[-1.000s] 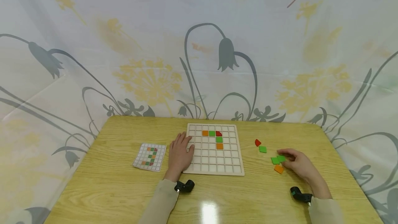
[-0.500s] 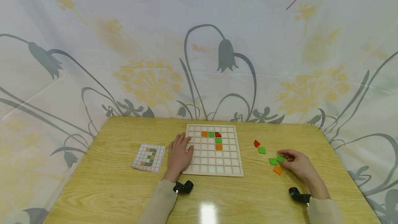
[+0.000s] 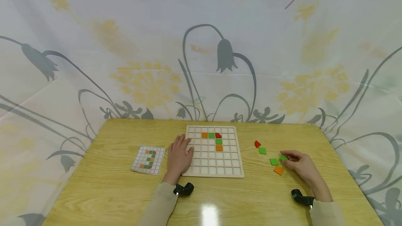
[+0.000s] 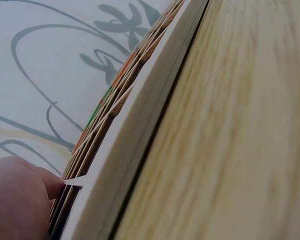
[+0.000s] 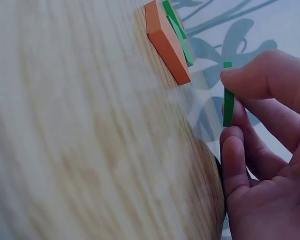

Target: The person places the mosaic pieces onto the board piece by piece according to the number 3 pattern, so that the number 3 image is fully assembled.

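My right hand (image 3: 299, 165) pinches a green square tile (image 5: 228, 95) between thumb and fingers, at the right of the table. In the head view, an orange tile (image 3: 278, 170) and another green tile (image 3: 274, 162) lie just left of that hand. My left hand (image 3: 179, 156) rests with straight fingers on the left edge of a white grid board (image 3: 211, 172); its thumb (image 4: 52, 182) touches the rim in the left wrist view. On the board sit an orange, a green and a red quarter-round tile (image 3: 218, 135) in a row, with a green and an orange tile below the red one.
A paper card (image 3: 148, 159) printed with a coloured grid pattern lies left of the left hand. Right of the board are a loose red quarter-round piece (image 3: 257, 144) and a green square (image 3: 262, 150). A patterned curtain (image 3: 201, 62) hangs behind the wooden table (image 3: 103, 191).
The pinched green tile has come away from the green tile beside it, leaving a gap between them. The left hand stays on the board while the whole head view shifts slightly.
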Demonstrator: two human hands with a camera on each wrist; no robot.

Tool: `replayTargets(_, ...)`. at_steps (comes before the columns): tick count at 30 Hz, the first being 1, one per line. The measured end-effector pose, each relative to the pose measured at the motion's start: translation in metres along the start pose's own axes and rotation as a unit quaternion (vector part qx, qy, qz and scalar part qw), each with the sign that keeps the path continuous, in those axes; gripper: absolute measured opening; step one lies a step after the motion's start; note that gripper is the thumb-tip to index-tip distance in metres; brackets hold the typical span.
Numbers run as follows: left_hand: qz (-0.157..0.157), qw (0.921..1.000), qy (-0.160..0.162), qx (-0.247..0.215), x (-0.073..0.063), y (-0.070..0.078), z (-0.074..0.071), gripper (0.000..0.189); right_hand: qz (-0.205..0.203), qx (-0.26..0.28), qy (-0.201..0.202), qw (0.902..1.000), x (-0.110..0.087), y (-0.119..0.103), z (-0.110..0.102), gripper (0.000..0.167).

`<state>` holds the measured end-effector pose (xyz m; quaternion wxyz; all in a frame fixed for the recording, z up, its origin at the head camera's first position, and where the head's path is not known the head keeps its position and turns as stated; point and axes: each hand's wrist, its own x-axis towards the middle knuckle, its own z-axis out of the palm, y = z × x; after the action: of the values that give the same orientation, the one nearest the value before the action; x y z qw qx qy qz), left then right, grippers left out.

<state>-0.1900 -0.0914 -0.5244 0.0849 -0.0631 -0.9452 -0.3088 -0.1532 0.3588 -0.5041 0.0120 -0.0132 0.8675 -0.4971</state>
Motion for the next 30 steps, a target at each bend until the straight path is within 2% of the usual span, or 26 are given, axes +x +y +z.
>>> replayTargets(7,0.002,0.9999,0.01,0.009,0.0,-0.002,0.0,0.04,-0.018,-0.025,0.009,0.9995,0.003,-0.007,0.0,0.041)
replayTargets(13,0.005,1.0,0.006,0.002,0.0,-0.001,0.0,0.04,-0.044,-0.049,0.005,0.9978,0.006,-0.018,0.007,0.038)
replayTargets(21,0.006,0.9999,0.007,0.004,0.0,0.0,0.002,0.041,-0.08,-0.086,-0.009,0.9931,0.019,-0.036,0.031,0.031)
replayTargets(30,0.007,0.9999,0.009,0.001,0.0,-0.001,0.002,0.041,-0.123,-0.092,-0.032,0.9877,0.036,-0.052,0.065,0.027)
